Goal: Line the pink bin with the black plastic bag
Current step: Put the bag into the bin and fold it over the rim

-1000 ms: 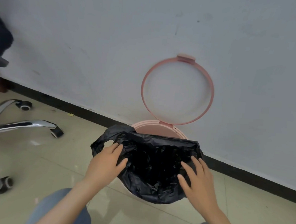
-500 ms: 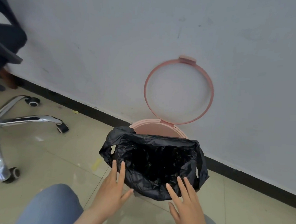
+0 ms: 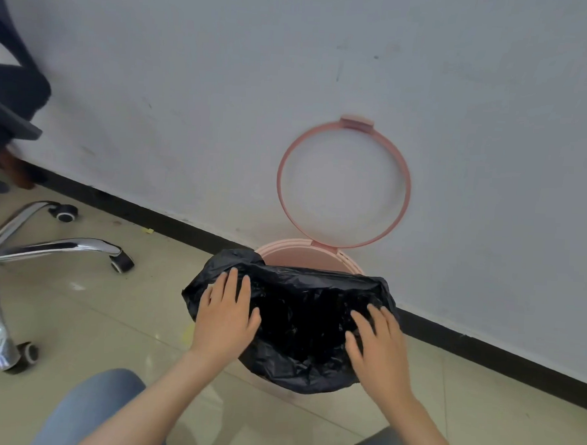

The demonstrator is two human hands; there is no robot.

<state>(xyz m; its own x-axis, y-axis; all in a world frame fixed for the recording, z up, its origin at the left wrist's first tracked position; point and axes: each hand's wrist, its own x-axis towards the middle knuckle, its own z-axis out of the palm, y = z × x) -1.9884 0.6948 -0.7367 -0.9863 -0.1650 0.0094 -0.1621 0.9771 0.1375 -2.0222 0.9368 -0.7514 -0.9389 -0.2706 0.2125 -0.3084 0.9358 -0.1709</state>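
Observation:
The pink bin (image 3: 304,253) stands on the floor against the wall, with only its far rim showing. Its pink retaining ring (image 3: 408,180) is flipped up against the wall. The black plastic bag (image 3: 300,324) lies open in the bin's mouth, and its edge is folded over the near and side rim. My left hand (image 3: 224,315) rests flat on the bag's left edge with its fingers spread. Flat on the bag's right edge lies my right hand (image 3: 377,349). Neither hand pinches the plastic.
A chrome office-chair base (image 3: 28,252) with black castors stands on the tiled floor to the left. A dark chair seat (image 3: 9,95) sits at the upper left. A black skirting strip (image 3: 482,358) runs along the grey wall. My knees in blue jeans (image 3: 85,412) are at the bottom.
Both hands have moved forward from the bag's near edge onto its left and right sides. The view has shifted slightly to the left.

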